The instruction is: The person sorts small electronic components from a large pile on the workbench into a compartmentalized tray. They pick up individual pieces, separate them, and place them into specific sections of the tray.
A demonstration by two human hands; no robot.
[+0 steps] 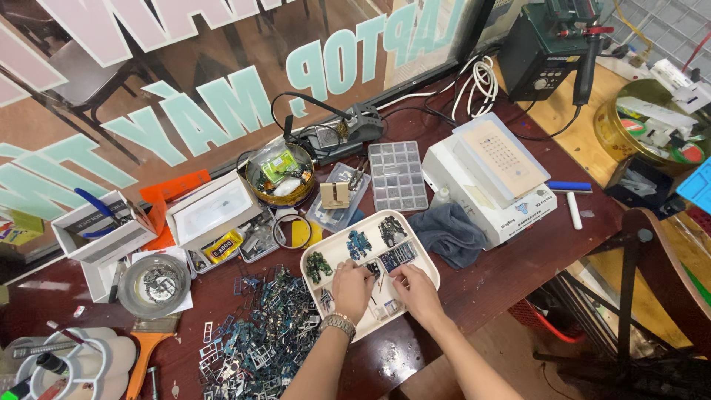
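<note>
Just below the centre of the frame, both hands are set over a white tray point(415, 255) holding small groups of dark electronic parts point(392, 244). The left hand point(352, 285), with a metal watch at the wrist, is pressed fingers-down among the parts at the tray's middle; the right hand point(416, 290) is pinched at the fingertips over a tiny piece. Whether anything is actually grasped by either hand cannot be told — the pieces are too small and are covered by the fingers.

Several risks can be judged from this layout. The tray's lower corner appears to lie close to the table point(474, 289) edge, so it could be tipped or nudged off by a heavy wrist. The sorted groups could be mixed again by a careless sweep, or confused with the loose heap of metal frames point(259, 333) lying just left of the tray. A small part could be flicked off to the floor and lost.

The heap is cut off by the lower edge, and the clear compartment box point(398, 176) above the tray is too fine-grained to be read.
</note>
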